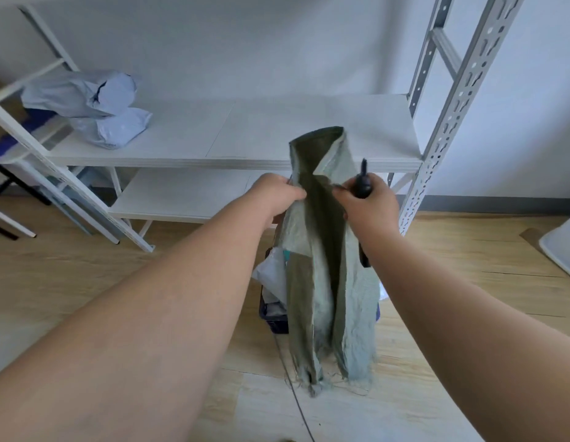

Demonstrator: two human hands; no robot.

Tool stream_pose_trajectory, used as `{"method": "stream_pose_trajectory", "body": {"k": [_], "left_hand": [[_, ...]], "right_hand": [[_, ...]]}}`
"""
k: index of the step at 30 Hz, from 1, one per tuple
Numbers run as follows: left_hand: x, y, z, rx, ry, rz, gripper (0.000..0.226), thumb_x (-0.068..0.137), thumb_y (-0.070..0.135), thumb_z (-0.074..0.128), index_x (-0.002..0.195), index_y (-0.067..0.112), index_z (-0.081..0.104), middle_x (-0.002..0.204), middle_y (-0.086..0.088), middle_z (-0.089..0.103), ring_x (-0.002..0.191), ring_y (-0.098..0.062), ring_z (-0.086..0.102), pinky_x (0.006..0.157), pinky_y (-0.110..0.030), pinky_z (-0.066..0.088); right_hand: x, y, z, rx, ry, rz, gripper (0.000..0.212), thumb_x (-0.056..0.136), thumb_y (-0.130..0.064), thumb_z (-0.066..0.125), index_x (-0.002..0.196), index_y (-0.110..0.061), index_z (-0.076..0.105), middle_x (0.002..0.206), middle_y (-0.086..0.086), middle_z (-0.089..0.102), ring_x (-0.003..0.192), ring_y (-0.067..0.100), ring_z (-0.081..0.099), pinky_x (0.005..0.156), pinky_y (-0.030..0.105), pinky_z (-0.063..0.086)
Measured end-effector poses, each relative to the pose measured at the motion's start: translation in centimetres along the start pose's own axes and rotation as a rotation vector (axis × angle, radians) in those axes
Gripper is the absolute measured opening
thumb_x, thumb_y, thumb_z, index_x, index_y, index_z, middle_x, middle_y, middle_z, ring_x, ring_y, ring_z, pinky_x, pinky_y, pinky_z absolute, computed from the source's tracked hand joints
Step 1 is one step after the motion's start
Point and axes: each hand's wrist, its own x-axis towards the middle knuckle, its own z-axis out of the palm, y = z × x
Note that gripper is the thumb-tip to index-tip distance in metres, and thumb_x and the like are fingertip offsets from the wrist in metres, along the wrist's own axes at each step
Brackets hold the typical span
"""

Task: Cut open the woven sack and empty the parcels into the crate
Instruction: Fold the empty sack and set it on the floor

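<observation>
Both arms reach forward. The left hand (279, 194) grips one side of the limp green sack (325, 250); the right hand (368, 202) pinches the other side and holds a black cutter (362, 183). The sack hangs over a dark crate (272, 319) of white parcels (272, 275). Two more bags (92, 106) lie at the shelf's (245, 132) left end.

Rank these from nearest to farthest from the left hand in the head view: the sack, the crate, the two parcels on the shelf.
1. Sack: gripped by the left hand at its edge.
2. Crate: on the floor below the hand, mostly behind the sack.
3. Parcels on the shelf: far off to the left, stacked at the shelf's left end.
</observation>
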Motion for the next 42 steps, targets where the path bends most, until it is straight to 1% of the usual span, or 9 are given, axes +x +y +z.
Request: {"method": "stream_pose_trajectory", "body": {"k": [6,12,19,24,28,32,37,39,42], "left_hand": [[0.3,0.3,0.4,-0.336,0.065,-0.105,0.028,0.086,0.001,0.060,0.114,0.005,0.063,0.098,-0.013,0.069,0.080,-0.023,0.069,0.067,-0.033,0.060],[0.4,0.2,0.2,-0.613,0.175,-0.109,0.071,0.088,-0.010,0.049,0.147,0.025,0.030,0.126,-0.015,0.055,0.095,-0.031,0.065,0.051,-0.035,0.059],[0.4,0.7,0.2,-0.713,0.268,-0.180,0.050,0.094,-0.005,0.045,0.140,0.016,0.044,0.121,-0.016,0.058,0.087,-0.027,0.065,0.053,-0.036,0.061],[-0.3,1.4,0.5,-0.748,0.247,-0.305,0.040,0.090,0.000,0.058,0.129,0.003,0.048,0.095,-0.016,0.060,0.092,-0.030,0.064,0.079,-0.042,0.059],[-1.8,2.1,1.5,-0.841,0.111,-0.095,0.046,0.097,-0.001,0.047,0.139,0.012,0.038,0.102,-0.015,0.062,0.080,-0.022,0.065,0.057,-0.034,0.059],[-2.2,-0.9,3.2,-0.316,0.268,0.135,0.040,0.091,0.001,0.046,0.127,0.019,0.047,0.111,-0.001,0.066,0.097,-0.018,0.066,0.085,-0.038,0.058],[-4.7,-6.9,8.0,0.216,-0.065,0.150,0.084,0.055,0.040,0.070,0.132,0.020,0.041,0.121,-0.001,0.055,0.113,-0.022,0.056,0.093,-0.040,0.052],[-5.2,-8.3,9.1,0.151,-0.033,0.121,0.094,0.058,0.046,0.074,0.139,0.024,0.033,0.128,0.004,0.051,0.116,-0.017,0.053,0.096,-0.034,0.046],[-5.4,-9.5,10.0,0.018,0.144,0.003,0.062,0.083,0.034,0.068,0.137,0.019,0.040,0.121,0.001,0.058,0.103,-0.016,0.058,0.079,-0.025,0.044]], "right_hand": [[-1.7,0.0,1.5,-0.009,-0.204,-0.012,0.016,0.082,-0.024,0.073,0.074,-0.029,0.060,0.074,-0.007,0.064,0.073,0.015,0.060,0.070,0.032,0.052],[-2.0,0.3,1.1,-0.012,-0.245,-0.041,0.005,0.088,-0.019,0.065,0.085,-0.022,0.063,0.069,-0.004,0.059,0.066,0.017,0.053,0.063,0.029,0.045],[-2.7,0.7,0.9,-0.040,-0.248,-0.115,0.006,0.089,-0.018,0.061,0.093,-0.014,0.062,0.074,0.001,0.059,0.071,0.021,0.055,0.073,0.039,0.051],[-3.4,0.6,1.1,-0.002,-0.236,-0.158,0.022,0.082,-0.022,0.071,0.102,-0.020,0.061,0.074,-0.009,0.056,0.062,0.007,0.048,0.058,0.013,0.040],[-2.5,-0.2,0.6,-0.050,-0.101,-0.119,0.016,0.084,-0.027,0.068,0.088,-0.013,0.061,0.072,-0.006,0.058,0.066,0.012,0.051,0.057,0.020,0.039],[-1.3,-1.2,0.0,-0.107,-0.060,-0.052,0.013,0.082,-0.025,0.061,0.080,-0.013,0.059,0.076,0.012,0.065,0.078,0.030,0.066,0.070,0.034,0.050],[-1.3,-3.3,-0.1,-0.116,-0.080,-0.074,0.012,0.080,-0.025,0.063,0.076,-0.015,0.057,0.069,0.005,0.062,0.075,0.029,0.070,0.066,0.031,0.051],[-1.2,-4.2,-0.1,-0.110,-0.070,-0.086,0.014,0.080,-0.025,0.063,0.072,-0.017,0.054,0.064,0.001,0.058,0.066,0.022,0.070,0.056,0.028,0.048],[-0.9,-5.5,0.1,-0.008,-0.060,-0.070,0.017,0.082,-0.022,0.063,0.070,-0.019,0.051,0.061,-0.004,0.055,0.045,0.010,0.062,0.049,0.023,0.043]]}}
